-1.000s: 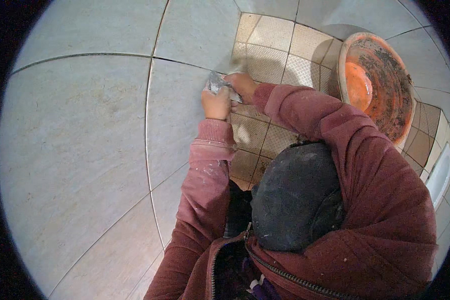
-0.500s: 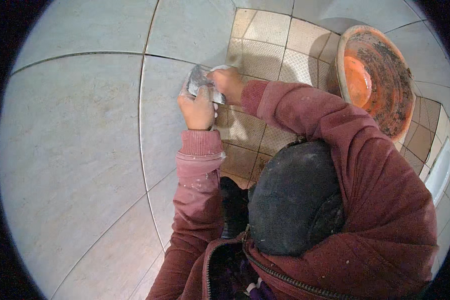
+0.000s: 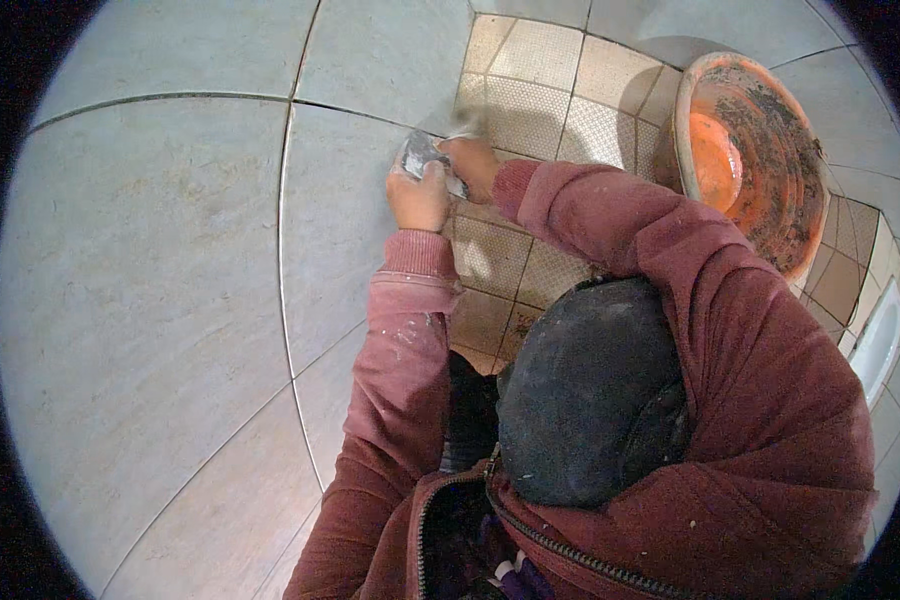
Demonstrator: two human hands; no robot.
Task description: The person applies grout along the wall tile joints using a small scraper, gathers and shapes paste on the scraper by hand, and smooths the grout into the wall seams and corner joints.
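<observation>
My left hand (image 3: 418, 195) is closed round a small grey-and-white piece (image 3: 422, 152), smeared with white; I cannot make out exactly what it is. My right hand (image 3: 472, 168) is closed at the right side of the same piece, with a blurred whitish shape just beyond its fingers. Both hands are together near the edge where a large pale grey tile (image 3: 348, 165) meets the small beige patterned floor tiles (image 3: 515, 120). The fingertips of both are partly hidden behind the piece and each other.
A dirty orange tub (image 3: 790, 165) with a smooth orange patch inside stands at the right. Beside it, a white oblong fixture (image 3: 875, 335) sits among tiles at the far right. My dark-clad knee (image 3: 590, 390) rises below my right arm, and pale tiles (image 3: 150, 300) extend along the left.
Both hands and the piece shifted left by half a second ago and have since moved back to the right and slightly up. Both remain closed on it.
</observation>
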